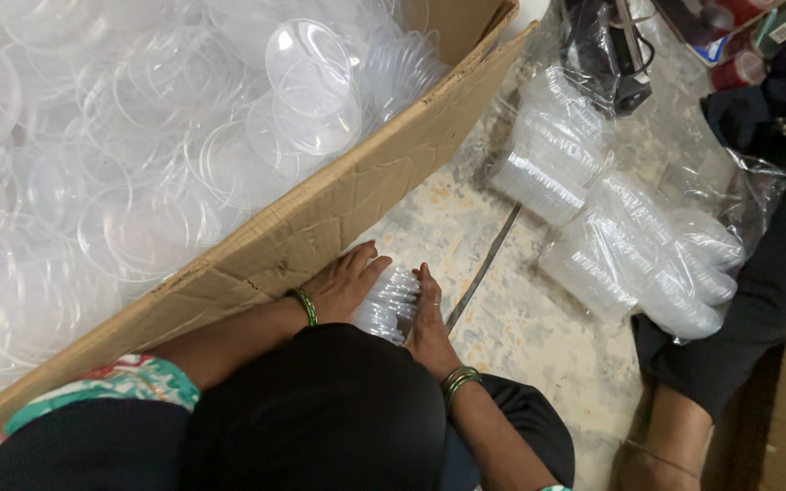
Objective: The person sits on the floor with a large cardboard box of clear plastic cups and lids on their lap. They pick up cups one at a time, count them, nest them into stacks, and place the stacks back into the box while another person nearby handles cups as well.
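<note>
- Near edge: the person's black-clad knee (320, 409) fills the bottom centre, with a patterned sleeve (111, 382) seen at lower left.
- A short stack of clear plastic lids (388, 305) is held on its side between both hands, just above the knee and close over the floor (520, 327) — whether it touches the floor cannot be told.
- Left hand (343, 284): fingers are spread and pressed against the left end of the stack; a green bangle (303, 306) is worn at the wrist.
- Right hand (428, 318): fingers are extended and pressed flat against the right end; green bangles (458, 379) are worn at that wrist.
- The stack is thus clamped end to end, not wrapped by clenched fingers.
- Just beside the left hand, a large cardboard box (320, 218) is stood on the floor — it is filled with loose clear lids (138, 136).
- Further right, bagged stacks of lids (629, 236) are laid on the patterned floor, well apart from the hands.
- At far right, another person's dark-clad leg (757, 309) and bare foot (666, 445) are seen.
</note>
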### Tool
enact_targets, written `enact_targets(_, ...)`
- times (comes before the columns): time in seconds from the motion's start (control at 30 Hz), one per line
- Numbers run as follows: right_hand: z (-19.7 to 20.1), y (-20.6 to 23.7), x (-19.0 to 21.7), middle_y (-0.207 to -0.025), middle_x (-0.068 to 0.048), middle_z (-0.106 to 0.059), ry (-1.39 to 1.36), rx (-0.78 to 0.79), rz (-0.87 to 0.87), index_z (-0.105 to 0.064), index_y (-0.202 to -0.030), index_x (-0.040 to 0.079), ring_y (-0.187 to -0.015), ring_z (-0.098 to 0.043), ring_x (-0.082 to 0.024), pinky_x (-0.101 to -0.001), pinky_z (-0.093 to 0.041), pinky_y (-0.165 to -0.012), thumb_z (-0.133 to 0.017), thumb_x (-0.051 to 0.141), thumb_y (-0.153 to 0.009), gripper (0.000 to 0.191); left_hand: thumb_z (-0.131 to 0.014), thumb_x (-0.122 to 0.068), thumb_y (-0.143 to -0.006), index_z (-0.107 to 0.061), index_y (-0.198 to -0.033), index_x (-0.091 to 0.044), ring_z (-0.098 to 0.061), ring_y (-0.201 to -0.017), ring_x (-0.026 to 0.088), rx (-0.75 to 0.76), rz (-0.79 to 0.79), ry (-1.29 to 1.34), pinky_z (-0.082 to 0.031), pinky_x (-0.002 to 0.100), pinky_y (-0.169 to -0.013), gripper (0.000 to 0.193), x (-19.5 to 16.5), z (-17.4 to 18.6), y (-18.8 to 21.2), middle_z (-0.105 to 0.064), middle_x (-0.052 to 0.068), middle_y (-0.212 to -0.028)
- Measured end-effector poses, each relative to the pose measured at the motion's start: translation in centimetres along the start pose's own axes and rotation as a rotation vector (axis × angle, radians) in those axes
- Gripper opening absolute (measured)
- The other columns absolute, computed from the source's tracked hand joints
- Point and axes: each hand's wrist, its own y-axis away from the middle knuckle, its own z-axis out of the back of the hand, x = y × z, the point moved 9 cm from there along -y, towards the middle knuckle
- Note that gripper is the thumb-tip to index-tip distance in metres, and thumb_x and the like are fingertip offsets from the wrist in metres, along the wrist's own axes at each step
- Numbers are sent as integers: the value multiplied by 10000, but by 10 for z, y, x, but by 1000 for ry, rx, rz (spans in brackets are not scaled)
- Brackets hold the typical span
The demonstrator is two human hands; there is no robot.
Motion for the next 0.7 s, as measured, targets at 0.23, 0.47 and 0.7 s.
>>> enact_targets(0.23,-13,11,-20,-1774,-264,-95,-255,19,-31,53,-1693,40,-1664,-139,-361,-430,-171,-1325,-597,-17,-847,1068,-619,-104,-908,-262,-1621,-62,-290,-1565,421,-174,37,35,-275,486,-1299,799,20,-74,8,-300,238,-1622)
enact_targets(0.47,-47,16,-60,-1605,-147,-273,-1248,-179,-723,-143,-1650,136,-1424,-334,-288,-442,-311,-1144,-703,320,-818,1019,-720,-216,-804,-210,-1522,-13,-325,-1364,508,-55,-103,206,-286,566,-1136,904,18,-61,19,-309,304,-1440)
enact_targets(0.7,7,12,11,-1495,-179,-360,-145,-94,6,-163,-1594,24,-1394,-431,-292,-377,-357,-1189,-837,20,-687,1130,-708,-133,-775,-200,-1531,-6,-407,-1339,495,-10,-149,268,-400,514,-1081,920,-7,-15,12,-350,285,-1435)
